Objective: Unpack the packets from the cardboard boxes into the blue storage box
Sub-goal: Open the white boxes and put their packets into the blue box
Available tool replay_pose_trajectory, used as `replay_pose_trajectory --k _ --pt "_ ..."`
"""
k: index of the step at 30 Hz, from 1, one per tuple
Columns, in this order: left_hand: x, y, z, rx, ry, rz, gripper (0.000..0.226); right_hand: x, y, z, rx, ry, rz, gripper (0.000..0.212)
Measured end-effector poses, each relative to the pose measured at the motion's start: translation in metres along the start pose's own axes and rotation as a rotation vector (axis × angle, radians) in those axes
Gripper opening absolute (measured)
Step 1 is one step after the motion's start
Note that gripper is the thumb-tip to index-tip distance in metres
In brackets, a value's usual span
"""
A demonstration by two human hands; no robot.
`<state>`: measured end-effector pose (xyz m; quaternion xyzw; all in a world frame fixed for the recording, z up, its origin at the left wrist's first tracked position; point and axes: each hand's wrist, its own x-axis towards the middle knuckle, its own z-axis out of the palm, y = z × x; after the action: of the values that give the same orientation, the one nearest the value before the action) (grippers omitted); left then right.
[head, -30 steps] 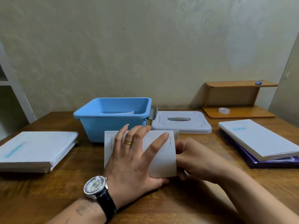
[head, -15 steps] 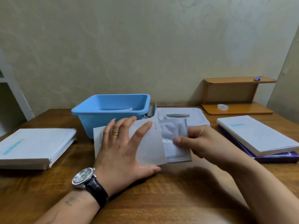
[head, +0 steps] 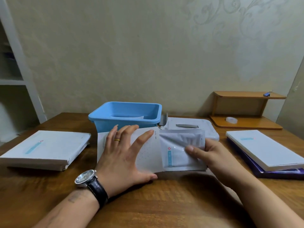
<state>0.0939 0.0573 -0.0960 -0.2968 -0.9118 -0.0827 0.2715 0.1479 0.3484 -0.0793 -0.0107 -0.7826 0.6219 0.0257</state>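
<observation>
Packet [head: 179, 150] further out of cardboard box [head: 148, 157], right fingers [head: 191, 149] pinching it, left fingers [head: 144, 138] spread

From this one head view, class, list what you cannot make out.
Head view only:
Blue box contents: its front wall hides all but a white corner.
Packet print: too small, blurred.
Inside the cardboard box: its top and the left hand cover it.
Right hand: fingers behind the packet.
Right-side boxes: cut off by the frame edge.
</observation>
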Motion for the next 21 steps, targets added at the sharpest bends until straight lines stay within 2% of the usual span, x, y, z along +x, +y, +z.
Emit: replay_pose_trajectory --k 2,5,7,9,13,16,18,21 --pt "-0.003 -0.013 -0.004 -0.018 0.053 -0.044 0.123 0.001 0.001 -0.009 0.089 0.064 -0.013 0.038" --pt "-0.006 -0.032 -0.006 -0.186 0.23 -0.082 0.129 0.007 0.002 -0.018 0.404 0.135 -0.006 0.039" --pt "-0.006 -0.039 -0.008 -0.34 0.364 -0.043 0.133 0.01 0.003 -0.021 0.543 0.151 -0.011 0.041" --pt "-0.005 -0.039 -0.01 -0.391 0.48 0.029 0.134 0.011 0.003 -0.021 0.588 0.149 -0.004 0.042" --pt "-0.002 -0.036 -0.007 -0.399 0.533 0.074 0.137 0.009 0.002 -0.016 0.577 0.154 0.029 0.039" --pt "-0.004 -0.042 -0.003 -0.381 0.538 0.04 0.134 0.012 -0.014 -0.008 0.547 0.172 0.006 0.028" --pt "-0.008 -0.049 -0.002 -0.385 0.574 -0.084 0.131 0.027 -0.041 0.001 0.486 0.183 -0.016 0.018" --pt "-0.014 -0.059 -0.005 -0.569 0.645 -0.351 0.133 0.078 -0.089 0.03 0.332 0.237 -0.091 0.009"
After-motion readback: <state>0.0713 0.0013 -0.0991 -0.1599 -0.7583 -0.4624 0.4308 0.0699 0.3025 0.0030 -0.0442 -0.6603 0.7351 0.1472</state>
